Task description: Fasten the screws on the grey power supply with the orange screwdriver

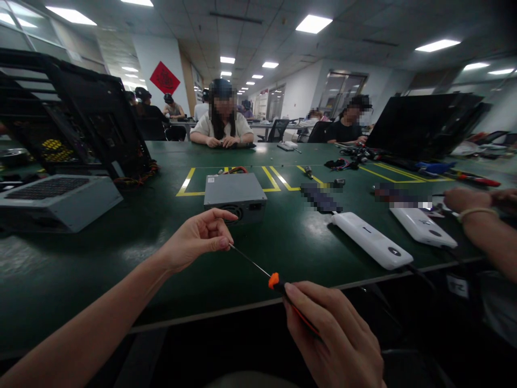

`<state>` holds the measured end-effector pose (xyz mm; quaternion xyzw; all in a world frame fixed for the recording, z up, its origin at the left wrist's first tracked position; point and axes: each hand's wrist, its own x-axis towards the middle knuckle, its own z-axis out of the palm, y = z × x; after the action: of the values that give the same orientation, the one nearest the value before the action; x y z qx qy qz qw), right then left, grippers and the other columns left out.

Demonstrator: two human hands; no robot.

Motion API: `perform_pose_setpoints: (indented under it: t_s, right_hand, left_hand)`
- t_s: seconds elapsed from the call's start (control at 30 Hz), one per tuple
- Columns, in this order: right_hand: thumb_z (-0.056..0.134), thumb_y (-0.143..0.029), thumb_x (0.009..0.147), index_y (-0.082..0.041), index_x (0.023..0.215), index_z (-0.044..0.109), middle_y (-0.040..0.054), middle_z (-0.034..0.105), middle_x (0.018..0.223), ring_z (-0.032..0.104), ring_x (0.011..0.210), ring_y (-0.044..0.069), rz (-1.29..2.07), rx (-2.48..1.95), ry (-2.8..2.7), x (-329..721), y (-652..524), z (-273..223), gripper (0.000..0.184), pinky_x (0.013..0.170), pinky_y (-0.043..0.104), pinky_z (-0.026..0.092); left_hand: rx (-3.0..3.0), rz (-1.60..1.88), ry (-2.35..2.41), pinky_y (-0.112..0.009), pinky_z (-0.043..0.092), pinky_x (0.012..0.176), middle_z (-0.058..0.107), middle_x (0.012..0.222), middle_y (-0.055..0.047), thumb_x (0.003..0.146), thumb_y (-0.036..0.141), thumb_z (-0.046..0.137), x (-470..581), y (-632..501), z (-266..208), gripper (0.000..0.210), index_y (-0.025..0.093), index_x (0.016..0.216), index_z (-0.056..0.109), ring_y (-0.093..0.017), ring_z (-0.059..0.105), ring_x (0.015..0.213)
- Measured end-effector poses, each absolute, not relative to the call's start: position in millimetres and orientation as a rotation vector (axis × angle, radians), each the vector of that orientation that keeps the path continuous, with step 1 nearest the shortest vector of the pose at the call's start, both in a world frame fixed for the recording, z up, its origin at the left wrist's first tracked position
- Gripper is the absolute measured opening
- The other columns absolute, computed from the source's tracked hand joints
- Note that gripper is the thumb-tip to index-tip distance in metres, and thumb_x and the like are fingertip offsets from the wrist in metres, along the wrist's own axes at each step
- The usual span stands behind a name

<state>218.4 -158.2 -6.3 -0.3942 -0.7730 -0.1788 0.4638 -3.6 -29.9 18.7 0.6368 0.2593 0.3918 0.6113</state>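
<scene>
In the head view, a ceiling-lit workroom surrounds a green desk (194, 302) marked with yellow tape, and a person (222, 129) sits across it. A screwdriver (274, 280) is above the desk's near edge, in front of a grey power supply (235, 188); a white device (365, 237) lies to the right. Of the two hands, the right hand (335, 331) is wrapped around the handle (280, 288). The left hand (197, 240) is loosely curled, thumb at the tip of the shaft (252, 262); whether it pinches the tip or something small there, I cannot tell. The screwdriver should be light and rigid, hardly fragile; the thick handle probably gives the surest hold, while the thin, smooth shaft would likely slip and suits only fingertip steadying.
</scene>
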Motion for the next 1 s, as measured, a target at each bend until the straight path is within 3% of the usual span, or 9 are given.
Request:
perform_pose_setpoints:
  t_s: [0.27,0.5,0.83,1.0]
  right_hand:
    - [0.054,-0.007,0.078,-0.015,0.107,0.054,0.0044,0.064,0.084,0.063,0.076,0.011,-0.194,-1.009,-1.872,217.2,-161.2,-3.4,0.031,0.065,0.018,0.052]
    - [0.056,-0.003,0.074,-0.013,0.109,0.053,0.0084,0.065,0.087,0.063,0.075,0.014,-0.417,-0.927,-1.974,211.1,-157.5,-14.1,0.036,0.066,0.022,0.053]
    - [0.049,-0.022,0.081,-0.019,0.086,0.046,-0.0012,0.053,0.074,0.054,0.063,0.009,0.755,-1.206,-1.603,194.4,-140.2,-23.9,0.006,0.057,0.019,0.045]
    - [0.05,-0.041,0.083,-0.018,0.083,0.043,-0.0054,0.045,0.065,0.036,0.047,0.004,1.354,-1.075,-1.298,190.9,-141.9,-22.5,0.023,0.04,0.014,0.029]
  left_hand:
    - [1.496,0.885,0.553,-0.016,0.044,0.056,0.062,0.068,0.002,0.067,0.016,0.071,-5.8,-30.9,20.5,0.04,0.017,0.103,0.054,-0.007,0.056,0.061]
    - [1.602,0.887,0.648,-0.019,0.045,0.061,0.062,0.07,0.002,0.066,0.015,0.071,-8.2,-30.4,23.1,0.039,0.017,0.102,0.056,-0.008,0.057,0.064]
    - [1.476,1.03,0.644,-0.017,0.039,0.059,0.057,0.072,0.002,0.071,0.02,0.068,4.7,-29.3,15.5,0.034,0.018,0.103,0.057,-0.005,0.05,0.064]
    - [1.391,1.039,0.63,-0.018,0.038,0.056,0.056,0.068,0.002,0.067,0.023,0.072,7.4,-33.1,14.6,0.026,0.016,0.087,0.059,-0.006,0.049,0.061]
